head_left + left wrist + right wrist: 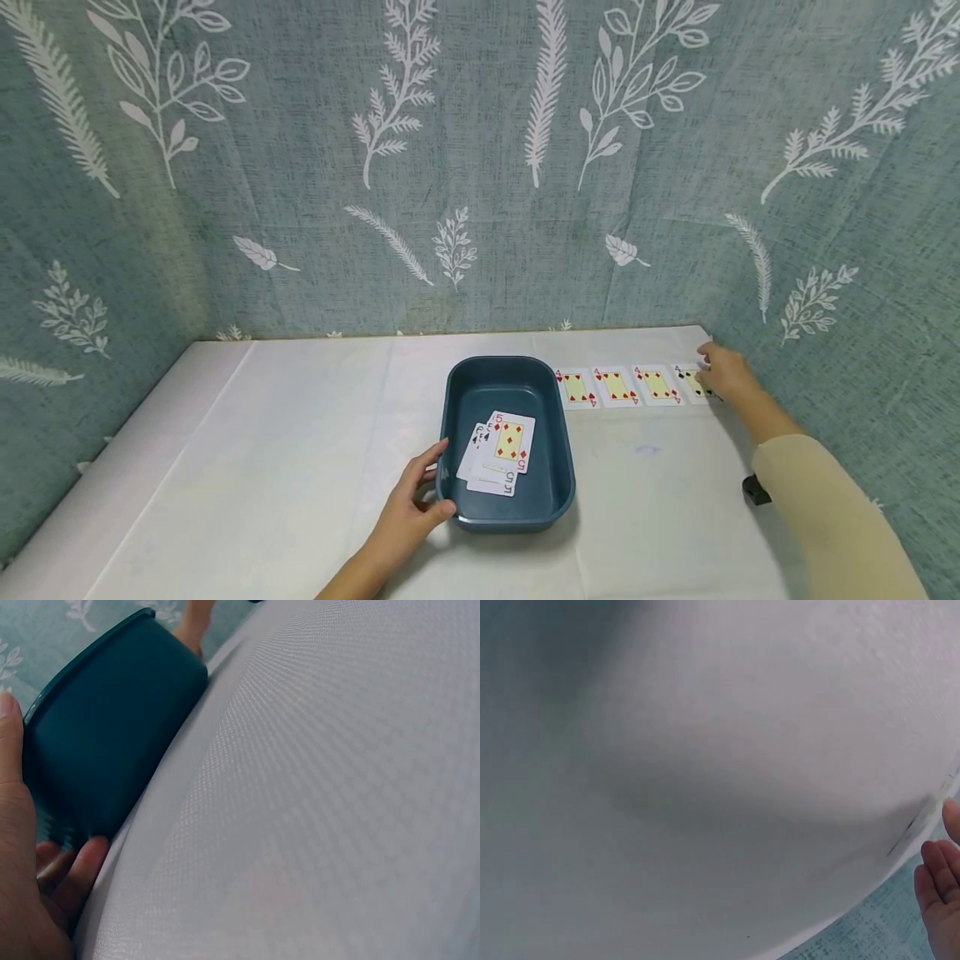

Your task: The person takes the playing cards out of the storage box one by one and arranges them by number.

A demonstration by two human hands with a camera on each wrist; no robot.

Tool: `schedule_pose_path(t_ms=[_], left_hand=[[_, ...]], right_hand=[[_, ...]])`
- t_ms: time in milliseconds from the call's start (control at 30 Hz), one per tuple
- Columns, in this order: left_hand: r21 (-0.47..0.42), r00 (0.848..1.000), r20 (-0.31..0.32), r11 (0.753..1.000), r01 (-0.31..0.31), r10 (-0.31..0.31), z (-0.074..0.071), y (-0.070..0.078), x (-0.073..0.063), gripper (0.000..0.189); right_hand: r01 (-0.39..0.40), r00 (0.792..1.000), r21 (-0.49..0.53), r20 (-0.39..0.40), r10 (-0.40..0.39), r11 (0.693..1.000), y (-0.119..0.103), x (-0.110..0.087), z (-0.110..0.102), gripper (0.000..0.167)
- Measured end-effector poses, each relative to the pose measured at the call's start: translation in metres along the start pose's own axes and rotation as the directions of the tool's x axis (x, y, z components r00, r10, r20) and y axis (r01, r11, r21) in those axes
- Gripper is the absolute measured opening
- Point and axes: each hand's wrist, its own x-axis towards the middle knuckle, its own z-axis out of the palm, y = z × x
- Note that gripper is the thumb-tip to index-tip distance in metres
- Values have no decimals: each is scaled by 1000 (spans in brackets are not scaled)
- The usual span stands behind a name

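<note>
A dark blue plastic tub [557, 467] sits on the white table, holding a few loose playing cards with a five of diamonds [512, 442] on top. My left hand [408, 504] grips the tub's near left corner, thumb on the near side and fingers along the left wall. Close up in the left wrist view, the tub's side wall [112, 720] stands between thumb and curled fingers. To the right, my right hand [727, 377] lies over the end of a black four [692, 385], its fingers loosely bent. That card is partly covered by the hand.
Three red fours, including a four of diamonds [657, 386], lie face up in a row between the tub and the black four. Patterned green cloth [480, 167] hangs behind and at both sides. A small black object [756, 490] shows by the right sleeve.
</note>
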Motion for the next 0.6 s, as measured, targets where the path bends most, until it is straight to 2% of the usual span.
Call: schedule_pose_path(t_ms=[167,400,600], left_hand=[[-1,1000,-2,1000,11,-11,0,0,0,74],[-5,1000,-1,1000,8,-8,0,1,0,74],[-1,1000,-1,1000,5,-5,0,1,0,74]], right_hand=[[18,1000,36,-3,-18,999,-4,3,-4,45],[48,998,80,41,-51,996,-19,3,-12,53],[135,991,155,-29,-132,979,-32,0,-10,55]])
